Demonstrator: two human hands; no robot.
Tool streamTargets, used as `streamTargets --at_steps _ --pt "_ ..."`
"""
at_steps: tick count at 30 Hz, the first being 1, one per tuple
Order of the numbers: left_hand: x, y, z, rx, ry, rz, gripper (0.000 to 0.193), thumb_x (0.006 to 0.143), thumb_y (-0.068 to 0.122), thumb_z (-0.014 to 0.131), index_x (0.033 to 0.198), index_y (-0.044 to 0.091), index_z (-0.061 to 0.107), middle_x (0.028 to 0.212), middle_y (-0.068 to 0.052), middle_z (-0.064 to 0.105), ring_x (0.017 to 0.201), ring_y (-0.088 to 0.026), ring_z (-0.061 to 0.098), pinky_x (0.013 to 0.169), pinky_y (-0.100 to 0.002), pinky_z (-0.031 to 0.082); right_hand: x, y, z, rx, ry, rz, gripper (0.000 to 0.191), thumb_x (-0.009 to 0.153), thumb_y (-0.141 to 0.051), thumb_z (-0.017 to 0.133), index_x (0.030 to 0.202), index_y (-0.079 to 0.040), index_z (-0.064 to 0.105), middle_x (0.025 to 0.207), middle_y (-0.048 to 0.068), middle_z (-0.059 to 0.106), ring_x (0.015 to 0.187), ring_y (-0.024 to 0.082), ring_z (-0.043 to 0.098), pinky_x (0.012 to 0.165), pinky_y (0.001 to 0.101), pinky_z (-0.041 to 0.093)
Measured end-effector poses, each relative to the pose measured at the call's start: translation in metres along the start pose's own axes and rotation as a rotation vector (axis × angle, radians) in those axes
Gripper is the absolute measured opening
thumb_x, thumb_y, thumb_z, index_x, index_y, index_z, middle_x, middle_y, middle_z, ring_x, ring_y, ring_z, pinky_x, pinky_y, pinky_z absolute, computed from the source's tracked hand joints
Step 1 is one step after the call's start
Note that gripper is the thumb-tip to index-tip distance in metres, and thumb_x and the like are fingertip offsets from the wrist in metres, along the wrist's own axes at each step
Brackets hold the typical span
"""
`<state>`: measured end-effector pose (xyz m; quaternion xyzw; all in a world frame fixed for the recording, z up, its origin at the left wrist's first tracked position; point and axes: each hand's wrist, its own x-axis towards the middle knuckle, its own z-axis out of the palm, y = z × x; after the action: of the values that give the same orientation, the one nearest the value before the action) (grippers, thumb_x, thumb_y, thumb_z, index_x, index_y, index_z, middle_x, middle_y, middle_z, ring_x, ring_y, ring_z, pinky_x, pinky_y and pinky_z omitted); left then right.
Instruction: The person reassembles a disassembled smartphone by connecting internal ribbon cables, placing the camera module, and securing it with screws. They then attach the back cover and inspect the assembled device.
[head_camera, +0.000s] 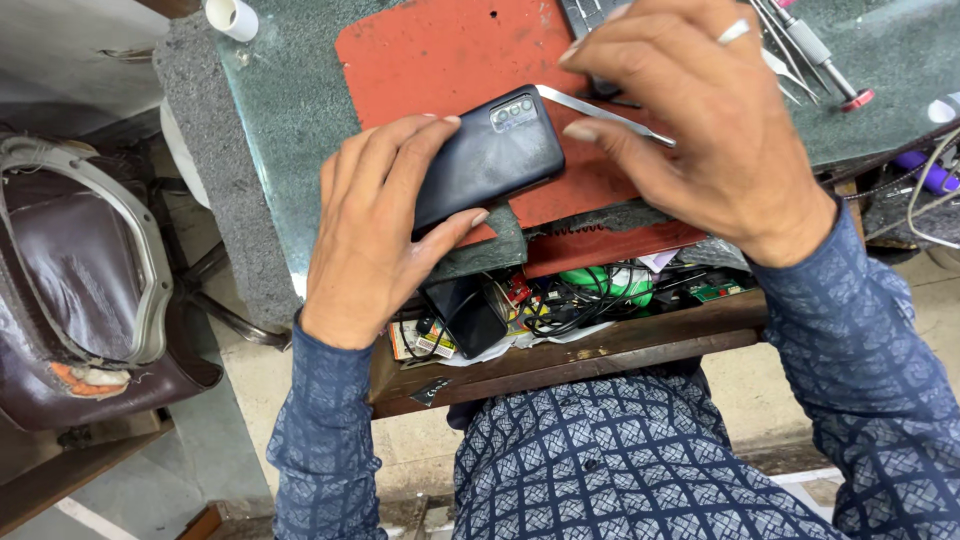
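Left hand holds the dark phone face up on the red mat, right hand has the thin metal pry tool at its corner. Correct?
Not quite. The head view shows the phone back side up, its camera cluster visible, not face up. The rest holds: the left hand grips it over the red mat, and the right hand holds the thin metal pry tool at its corner.
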<state>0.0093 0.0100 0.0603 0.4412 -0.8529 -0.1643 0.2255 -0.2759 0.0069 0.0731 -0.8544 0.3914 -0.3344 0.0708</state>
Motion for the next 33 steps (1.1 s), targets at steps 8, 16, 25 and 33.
streamTargets --at_steps 8,16,25,33 --pt "0.002 -0.007 0.000 -0.022 -0.022 -0.016 0.076 0.079 0.029 0.089 0.145 0.008 0.056 0.135 -0.010 0.057 0.127 -0.033 0.052 0.108 -0.045 0.042 -0.002 0.003 0.026 0.104 0.012 0.009 0.029 0.098 0.001 0.075 0.126 0.000 0.065 0.123 0.011 0.069 0.124 0.030 0.063 0.108 0.0387 0.049" --pt "0.009 -0.001 0.001 0.004 -0.051 -0.067 0.078 0.073 0.031 0.088 0.142 0.007 0.059 0.131 -0.007 0.059 0.124 -0.031 0.053 0.104 -0.044 0.040 -0.006 0.004 0.037 -0.074 -0.033 -0.045 0.026 0.095 -0.006 0.080 0.119 -0.002 0.071 0.123 0.009 0.069 0.121 0.028 0.063 0.103 0.0427 0.047" --pt "0.008 -0.002 0.002 0.023 -0.065 -0.075 0.074 0.077 0.027 0.085 0.142 0.003 0.058 0.134 -0.008 0.061 0.124 -0.030 0.054 0.104 -0.043 0.043 -0.001 0.003 0.038 -0.137 -0.080 -0.095 0.033 0.090 -0.024 0.087 0.115 -0.006 0.076 0.125 0.004 0.069 0.120 0.024 0.061 0.102 0.0410 0.044" --pt "0.002 -0.023 0.004 0.264 -0.048 0.208 0.061 0.093 0.038 0.080 0.135 -0.003 0.061 0.134 -0.018 0.065 0.123 -0.032 0.063 0.102 -0.042 0.054 0.002 -0.003 0.037 -0.055 -0.126 -0.060 0.052 0.079 -0.037 0.088 0.117 -0.004 0.073 0.124 0.007 0.068 0.117 0.027 0.061 0.098 0.0450 0.044"
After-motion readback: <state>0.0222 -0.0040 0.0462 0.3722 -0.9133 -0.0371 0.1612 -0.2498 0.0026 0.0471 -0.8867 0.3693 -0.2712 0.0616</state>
